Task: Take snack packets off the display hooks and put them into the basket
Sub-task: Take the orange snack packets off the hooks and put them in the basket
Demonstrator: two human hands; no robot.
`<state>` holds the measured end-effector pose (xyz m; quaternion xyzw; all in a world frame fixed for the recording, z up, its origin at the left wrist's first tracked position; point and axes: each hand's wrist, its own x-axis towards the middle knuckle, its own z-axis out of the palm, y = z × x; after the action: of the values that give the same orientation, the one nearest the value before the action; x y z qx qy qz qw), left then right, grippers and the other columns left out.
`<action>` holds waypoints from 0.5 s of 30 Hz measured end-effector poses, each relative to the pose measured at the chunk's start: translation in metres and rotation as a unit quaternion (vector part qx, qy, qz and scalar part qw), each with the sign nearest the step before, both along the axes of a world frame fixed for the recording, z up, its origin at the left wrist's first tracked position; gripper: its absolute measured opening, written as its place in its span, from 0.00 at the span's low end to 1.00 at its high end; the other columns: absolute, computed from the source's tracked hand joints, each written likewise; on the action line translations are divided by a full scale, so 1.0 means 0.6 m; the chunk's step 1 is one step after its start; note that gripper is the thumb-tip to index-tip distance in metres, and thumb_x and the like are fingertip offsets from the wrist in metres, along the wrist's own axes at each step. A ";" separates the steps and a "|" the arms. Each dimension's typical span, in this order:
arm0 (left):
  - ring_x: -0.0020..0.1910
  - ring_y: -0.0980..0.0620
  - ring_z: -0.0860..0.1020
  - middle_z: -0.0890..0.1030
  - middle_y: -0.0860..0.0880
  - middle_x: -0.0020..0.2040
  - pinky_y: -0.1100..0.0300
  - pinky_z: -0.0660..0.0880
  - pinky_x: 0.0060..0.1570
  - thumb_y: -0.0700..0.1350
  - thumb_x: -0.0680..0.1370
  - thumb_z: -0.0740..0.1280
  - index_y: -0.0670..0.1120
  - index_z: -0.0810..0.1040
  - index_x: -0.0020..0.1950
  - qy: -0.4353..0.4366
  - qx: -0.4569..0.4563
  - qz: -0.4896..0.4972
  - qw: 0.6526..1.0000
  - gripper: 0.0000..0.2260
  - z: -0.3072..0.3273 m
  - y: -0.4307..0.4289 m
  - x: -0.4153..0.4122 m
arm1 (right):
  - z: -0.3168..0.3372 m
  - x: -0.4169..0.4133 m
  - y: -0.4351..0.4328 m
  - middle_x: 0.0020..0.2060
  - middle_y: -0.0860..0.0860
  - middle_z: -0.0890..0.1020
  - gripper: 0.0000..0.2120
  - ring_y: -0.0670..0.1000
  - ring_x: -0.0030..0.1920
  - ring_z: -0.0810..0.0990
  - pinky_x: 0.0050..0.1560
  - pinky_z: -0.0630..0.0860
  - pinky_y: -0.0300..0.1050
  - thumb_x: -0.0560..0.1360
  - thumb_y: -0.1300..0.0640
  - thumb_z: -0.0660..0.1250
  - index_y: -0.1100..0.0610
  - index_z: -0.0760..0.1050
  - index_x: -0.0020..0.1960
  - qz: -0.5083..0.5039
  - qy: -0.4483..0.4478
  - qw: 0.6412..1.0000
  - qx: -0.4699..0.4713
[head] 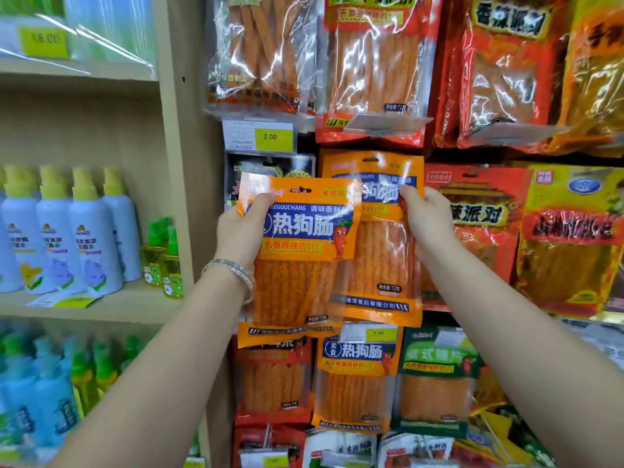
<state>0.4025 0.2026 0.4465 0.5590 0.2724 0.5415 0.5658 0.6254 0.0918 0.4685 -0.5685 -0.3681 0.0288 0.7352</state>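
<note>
The orange packet [297, 251] is free of its hook, gripped at its upper left edge by the left hand [241, 231]. The right hand [427, 219] pinches the top of the next orange packet [381, 251], apparently hanging on the display. Slide that one straight out along its hook – no twisting (the hole could tear) – then lower both; the basket is out of view.

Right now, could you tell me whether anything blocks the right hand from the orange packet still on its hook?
Nothing does: the right hand already pinches the hanging orange packet. The left hand holds another packet overlapping its left edge.
</note>
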 end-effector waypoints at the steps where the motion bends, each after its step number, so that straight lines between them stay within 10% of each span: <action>1: 0.39 0.48 0.84 0.85 0.48 0.39 0.46 0.80 0.48 0.56 0.69 0.71 0.49 0.77 0.41 0.001 0.002 -0.001 1.000 0.11 0.001 0.000 0.001 | -0.003 0.003 0.003 0.34 0.55 0.69 0.05 0.52 0.36 0.68 0.39 0.62 0.46 0.75 0.55 0.62 0.56 0.70 0.41 -0.001 -0.002 1.000 -0.002; 9: 0.42 0.44 0.82 0.84 0.45 0.42 0.41 0.76 0.53 0.56 0.69 0.71 0.46 0.74 0.44 0.019 0.002 0.004 1.000 0.15 0.006 0.000 0.004 | 0.006 0.028 0.037 0.26 0.51 0.65 0.22 0.49 0.27 0.63 0.26 0.54 0.46 0.77 0.49 0.62 0.56 0.60 0.29 -0.212 -0.197 0.945 -0.152; 15: 0.43 0.46 0.83 0.85 0.46 0.44 0.42 0.78 0.53 0.55 0.71 0.71 0.46 0.75 0.50 0.034 -0.010 -0.015 0.999 0.16 0.011 -0.001 0.004 | -0.014 0.029 0.045 0.34 0.51 0.78 0.18 0.51 0.32 0.78 0.34 0.72 0.46 0.75 0.45 0.67 0.56 0.66 0.53 -0.163 -0.169 0.962 -0.136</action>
<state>0.4052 0.2022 0.4533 0.5757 0.2884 0.5104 0.5699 0.6430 0.1189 0.4602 -0.7122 -0.3818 -0.1384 0.5726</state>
